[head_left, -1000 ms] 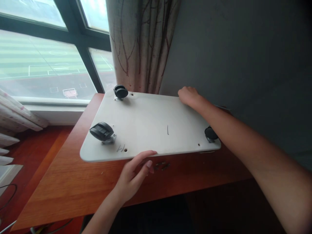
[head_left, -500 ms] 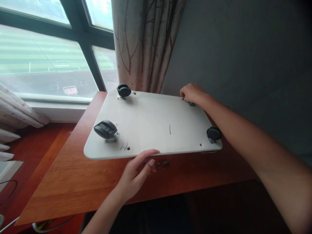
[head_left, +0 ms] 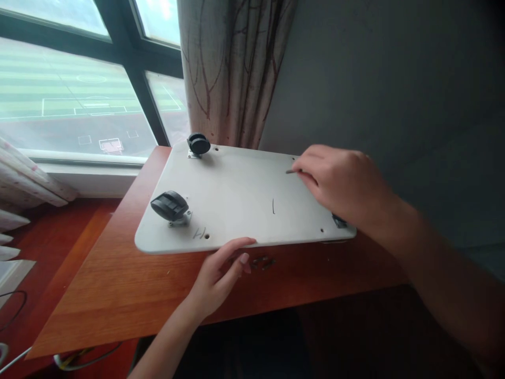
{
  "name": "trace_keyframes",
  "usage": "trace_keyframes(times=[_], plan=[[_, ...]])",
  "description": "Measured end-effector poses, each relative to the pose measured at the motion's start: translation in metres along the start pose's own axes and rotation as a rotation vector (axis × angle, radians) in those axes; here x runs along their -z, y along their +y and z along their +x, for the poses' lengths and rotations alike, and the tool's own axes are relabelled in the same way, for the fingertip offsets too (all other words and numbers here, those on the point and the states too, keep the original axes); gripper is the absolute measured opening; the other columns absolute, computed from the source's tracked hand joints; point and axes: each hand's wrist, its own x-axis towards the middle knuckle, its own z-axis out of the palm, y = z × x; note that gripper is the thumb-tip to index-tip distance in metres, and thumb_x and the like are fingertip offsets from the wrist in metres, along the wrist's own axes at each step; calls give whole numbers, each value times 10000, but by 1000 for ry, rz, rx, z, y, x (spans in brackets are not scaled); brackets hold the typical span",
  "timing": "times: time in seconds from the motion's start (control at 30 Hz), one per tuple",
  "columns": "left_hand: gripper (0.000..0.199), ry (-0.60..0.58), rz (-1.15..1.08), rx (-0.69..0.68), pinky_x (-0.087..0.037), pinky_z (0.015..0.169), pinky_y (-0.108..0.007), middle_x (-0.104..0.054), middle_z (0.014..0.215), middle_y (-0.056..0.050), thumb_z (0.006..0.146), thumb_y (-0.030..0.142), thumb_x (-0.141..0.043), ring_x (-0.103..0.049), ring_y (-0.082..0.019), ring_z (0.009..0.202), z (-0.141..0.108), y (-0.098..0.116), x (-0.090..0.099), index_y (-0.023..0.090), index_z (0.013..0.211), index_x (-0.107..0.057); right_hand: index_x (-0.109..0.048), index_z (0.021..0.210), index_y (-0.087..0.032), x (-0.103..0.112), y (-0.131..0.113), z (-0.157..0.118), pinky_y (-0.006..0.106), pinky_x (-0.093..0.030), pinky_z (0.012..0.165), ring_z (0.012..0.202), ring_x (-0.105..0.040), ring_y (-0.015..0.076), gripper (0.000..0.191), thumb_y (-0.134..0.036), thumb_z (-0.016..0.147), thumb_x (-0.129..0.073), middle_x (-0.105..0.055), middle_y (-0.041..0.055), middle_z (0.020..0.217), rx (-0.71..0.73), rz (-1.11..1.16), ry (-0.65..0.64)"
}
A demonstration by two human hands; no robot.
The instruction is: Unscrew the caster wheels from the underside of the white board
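A white board (head_left: 236,189) lies on the table with its wheeled side up. Black casters (head_left: 170,205) are fixed at its corners, and small holes show along its edges. My left hand (head_left: 215,276) rests at the board's front edge, index finger stretched along it and thumb apart. Above the board's far right part, my right hand (head_left: 339,181) pinches a small dark screw (head_left: 290,171) between thumb and fingers. A hole (head_left: 293,158) lies just beyond those fingertips. That hand covers the far right corner and part of the near right caster (head_left: 339,221).
The wooden table (head_left: 118,295) carries several small metal pieces (head_left: 263,262) beside my left hand. A patterned curtain (head_left: 232,73) and a grey wall (head_left: 355,79) stand behind. Windows (head_left: 71,95) are at the left; cables (head_left: 87,360) lie below the table.
My right hand has come away from the far edge hole, nearer to me, with the screw in its fingers. My left hand stays at the front edge.
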Motion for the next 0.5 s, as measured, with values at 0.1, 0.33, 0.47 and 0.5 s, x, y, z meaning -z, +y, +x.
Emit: trace_keyframes(times=[0.1,0.33,0.47,0.5], plan=[[307,13,0,-12,-496,691,-214,-689,852,-22,998,307,-525,-637,-122,761,0,-1,0,211,1280,-603,-692,899,-191,9,-39,-56,283,-479,737,823,-638,157,194,-134,952,-515,-684,40,940,174,112,103],[306,30,-24,-36,-494,649,-206,-674,853,-29,989,313,-540,-639,-123,738,2,0,-3,194,1260,-617,-672,883,-178,-60,-81,-132,243,-457,700,789,-625,122,190,-57,936,-534,-685,8,888,130,453,-5],[308,37,-8,-41,-497,644,-202,-681,871,-38,986,314,-545,-642,-122,734,4,0,-4,183,1256,-616,-676,925,-186,-99,-86,-142,257,-438,687,814,-620,136,188,-90,958,-517,-698,17,928,102,423,-30],[307,36,-3,-44,-497,640,-200,-686,882,-40,986,313,-545,-641,-120,732,4,0,-4,183,1255,-616,-676,932,-192,-105,-87,-142,262,-429,674,807,-614,138,192,-100,964,-510,-700,18,927,106,402,-35]])
